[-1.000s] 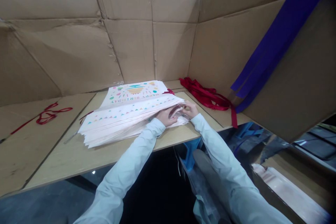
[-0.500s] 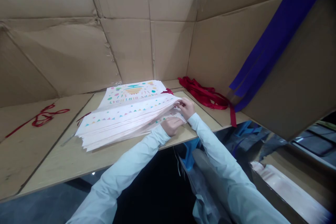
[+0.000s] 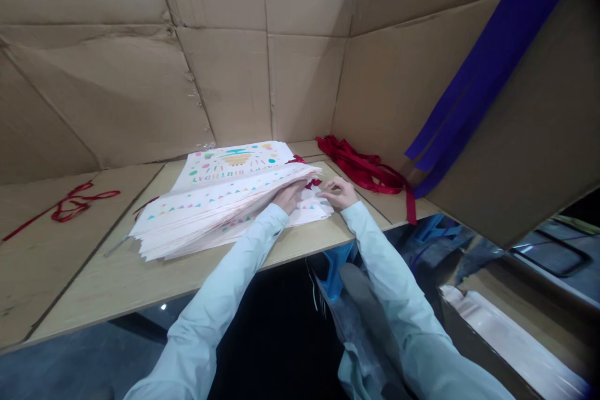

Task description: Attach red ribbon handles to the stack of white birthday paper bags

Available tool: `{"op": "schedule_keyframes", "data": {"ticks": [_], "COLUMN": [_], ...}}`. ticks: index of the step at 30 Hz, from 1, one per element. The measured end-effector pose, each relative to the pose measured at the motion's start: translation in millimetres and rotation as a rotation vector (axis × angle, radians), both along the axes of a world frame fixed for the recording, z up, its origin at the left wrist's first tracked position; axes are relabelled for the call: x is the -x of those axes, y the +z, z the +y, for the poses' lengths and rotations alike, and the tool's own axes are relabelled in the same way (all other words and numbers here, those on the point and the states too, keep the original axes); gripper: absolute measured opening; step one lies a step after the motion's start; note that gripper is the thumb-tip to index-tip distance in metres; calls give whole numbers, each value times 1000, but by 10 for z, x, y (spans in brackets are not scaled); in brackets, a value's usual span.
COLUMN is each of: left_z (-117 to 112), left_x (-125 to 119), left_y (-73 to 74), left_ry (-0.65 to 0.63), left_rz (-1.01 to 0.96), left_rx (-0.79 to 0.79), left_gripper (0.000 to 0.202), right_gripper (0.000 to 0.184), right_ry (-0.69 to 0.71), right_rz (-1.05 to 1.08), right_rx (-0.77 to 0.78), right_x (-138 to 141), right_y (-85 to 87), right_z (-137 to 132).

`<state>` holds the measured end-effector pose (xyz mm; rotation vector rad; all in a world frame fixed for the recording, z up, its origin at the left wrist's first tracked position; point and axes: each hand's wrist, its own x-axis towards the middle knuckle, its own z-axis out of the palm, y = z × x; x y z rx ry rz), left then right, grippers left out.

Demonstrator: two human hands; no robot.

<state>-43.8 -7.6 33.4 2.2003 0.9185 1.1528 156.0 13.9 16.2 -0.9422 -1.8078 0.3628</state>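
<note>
A stack of flat white paper bags (image 3: 220,200) printed with coloured triangles and a birthday design lies on the wooden table (image 3: 140,275). My left hand (image 3: 287,195) rests on the stack's near right edge, fingers pushed in among the upper sheets. My right hand (image 3: 340,192) is just to the right, fingers curled loosely over the lowest sheet. A short piece of red ribbon (image 3: 313,183) shows between the two hands; I cannot tell whether either hand grips it.
A heap of red ribbons (image 3: 368,172) lies at the back right. Another red ribbon (image 3: 70,205) lies far left. Cardboard walls (image 3: 234,56) enclose the table. Purple strips (image 3: 473,87) hang on the right wall. A box of pale sheets (image 3: 510,344) sits lower right.
My left hand has moved from the table edge up onto the stack, fingers in among the sheets. My right hand has let go of the stack's corner and shifted slightly right.
</note>
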Motion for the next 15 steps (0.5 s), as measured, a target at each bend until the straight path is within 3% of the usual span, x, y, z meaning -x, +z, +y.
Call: {"op": "schedule_keyframes", "data": {"ticks": [3,6,11,15], "left_z": [91,93,4,23], "left_x": [55,95,117,83], "left_y": [-34,-31,23,-48], "left_ry": [-157,-243,-193,-196], "left_rz": [-100,-73,68,110], "left_rx": [102,121,26,18], "left_gripper": [45,45,42,46], "right_gripper": [44,57,45,36], "right_ry": [128,131,124,104], "right_rz": [-312,-482,-455,-404], "right_rx": [109,203,149,152], "right_x": [-136,-163,-140,-114], "right_y": [-58,-98,-128,-134], "right_z": [16,23,50,59]}}
